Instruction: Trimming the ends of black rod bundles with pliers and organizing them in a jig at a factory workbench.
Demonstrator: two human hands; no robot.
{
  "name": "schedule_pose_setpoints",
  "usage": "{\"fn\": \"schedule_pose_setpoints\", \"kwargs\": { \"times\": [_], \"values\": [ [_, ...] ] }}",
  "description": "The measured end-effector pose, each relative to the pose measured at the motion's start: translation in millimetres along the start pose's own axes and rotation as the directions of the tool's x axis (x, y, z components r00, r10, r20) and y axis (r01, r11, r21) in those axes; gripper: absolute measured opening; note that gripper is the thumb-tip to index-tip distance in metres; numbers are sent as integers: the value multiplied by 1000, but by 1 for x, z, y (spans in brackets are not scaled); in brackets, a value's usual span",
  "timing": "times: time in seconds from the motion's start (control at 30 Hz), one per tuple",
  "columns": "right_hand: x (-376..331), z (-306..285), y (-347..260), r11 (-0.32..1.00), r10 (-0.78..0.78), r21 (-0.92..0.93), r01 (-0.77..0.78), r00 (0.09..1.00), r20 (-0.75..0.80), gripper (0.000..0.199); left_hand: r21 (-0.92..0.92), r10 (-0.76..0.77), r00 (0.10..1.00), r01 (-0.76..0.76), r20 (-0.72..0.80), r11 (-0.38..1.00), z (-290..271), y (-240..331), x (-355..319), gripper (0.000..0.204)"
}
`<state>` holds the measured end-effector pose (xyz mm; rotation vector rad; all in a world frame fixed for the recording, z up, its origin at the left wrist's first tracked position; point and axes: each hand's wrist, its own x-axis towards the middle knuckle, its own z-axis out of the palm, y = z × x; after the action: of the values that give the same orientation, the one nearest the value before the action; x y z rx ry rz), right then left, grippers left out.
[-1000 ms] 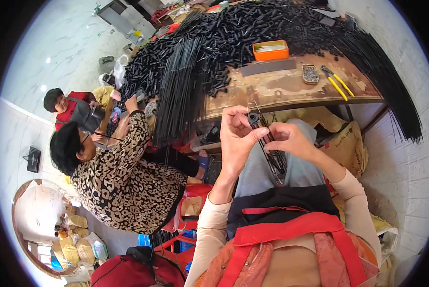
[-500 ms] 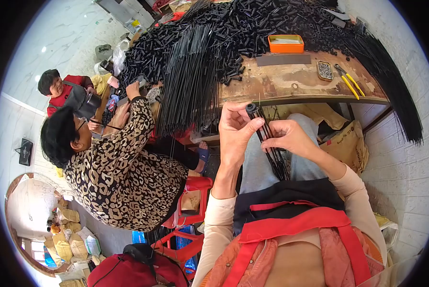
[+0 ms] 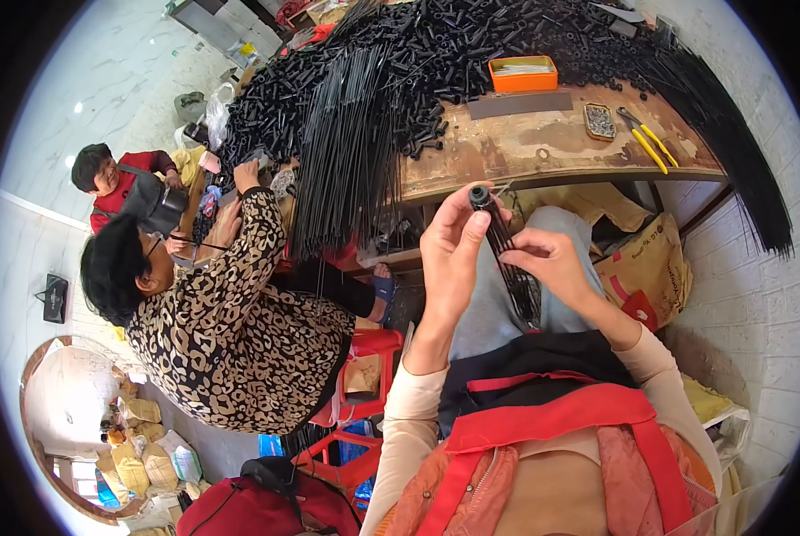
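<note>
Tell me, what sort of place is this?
Likely a small workshop: a heap of small black parts spreads over a wooden table, yellow-handled pliers lie near its edge, and the left hand holds a bundle of thin black rods.

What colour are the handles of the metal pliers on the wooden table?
The pliers' handles are yellow, clearest in the head view.

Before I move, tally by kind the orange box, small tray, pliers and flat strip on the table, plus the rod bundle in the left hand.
Orange box: 1
Small tray: 1
Yellow-handled pliers: 1
Dark flat strip: 1
Black rod bundle in the left hand: 1
Total: 5
</note>
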<state>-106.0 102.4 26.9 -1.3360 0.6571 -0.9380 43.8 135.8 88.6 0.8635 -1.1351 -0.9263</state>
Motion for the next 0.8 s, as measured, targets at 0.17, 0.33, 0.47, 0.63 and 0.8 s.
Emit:
{"fn": "schedule_pose_setpoints", "kwargs": {
  "times": [0.17,0.33,0.47,0.63,0.8],
  "values": [
    [-2,-7,3,999,-2,40,3,999,-40,8,139,80,996,-75,-27,987,25,0,-4,30],
    [-3,-18,11,997,7,77,-3,999,-47,9,337,131,987,-94,-89,937,46,-7,-6,32],
    [-9,-21,12,990,24,142,-16,998,-55,6,228,77,992,-51,-103,972,56,-15,-5,35],
    [-10,-33,18,995,33,93,-21,992,-124,9,227,85,988,-54,-130,972,76,-22,-4,33],
    [-11,-47,21,991,74,120,-63,993,-88,7,188,46,990,-21,-132,982,82,-36,4,31]
  ]
}}
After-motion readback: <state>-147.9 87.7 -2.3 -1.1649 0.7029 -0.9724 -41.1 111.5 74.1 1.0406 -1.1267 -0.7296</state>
